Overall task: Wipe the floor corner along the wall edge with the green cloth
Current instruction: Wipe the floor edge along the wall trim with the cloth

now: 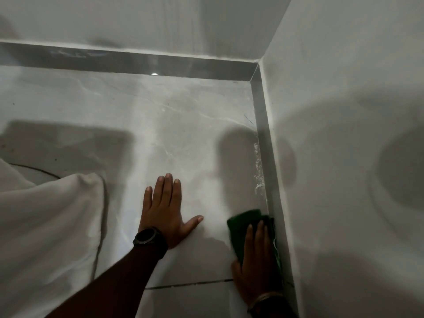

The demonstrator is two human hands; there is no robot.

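Note:
The green cloth [243, 222] lies flat on the grey tiled floor [188, 125], pushed against the dark skirting strip [267, 157] at the foot of the right wall. My right hand [255, 262] presses down on the cloth, fingers laid over it, and covers most of it. My left hand [164, 208], with a black watch on the wrist, rests flat on the floor with fingers spread, holding nothing. White specks of residue [258, 171] run along the floor edge by the skirting, ahead of the cloth. The room corner [255, 72] lies further away.
A white fabric bundle [50, 226] lies on the floor at the left. White walls rise at the back [160, 24] and on the right [344, 157]. A dark grout line [188, 284] crosses the floor near my wrists.

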